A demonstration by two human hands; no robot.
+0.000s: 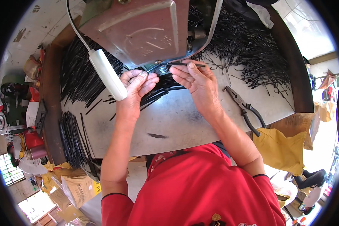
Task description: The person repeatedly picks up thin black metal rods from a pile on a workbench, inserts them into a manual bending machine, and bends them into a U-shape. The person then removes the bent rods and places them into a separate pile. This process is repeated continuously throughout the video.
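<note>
Both of my hands are raised to the small metal tool head [163,68] under a reddish-brown machine housing [143,32]. My left hand [135,87] pinches a thin black rod [153,68] on the left of the tool head. On the right, my right hand [196,81] closes thumb and fingers on another dark rod-like piece [199,65], which points outward to the right. Whether the two pieces are joined at the tool head is hidden. Just below my hands, several loose black rods [154,97] lie on the metal table.
Pliers [245,107] with black handles lie right of my right forearm. A white lamp [107,74] hangs beside my left hand. Heaps of black rods fill the back left [83,71] and back right [248,52]. A bundle [72,139] lies at the left edge. Dark raised walls [52,109] border the table.
</note>
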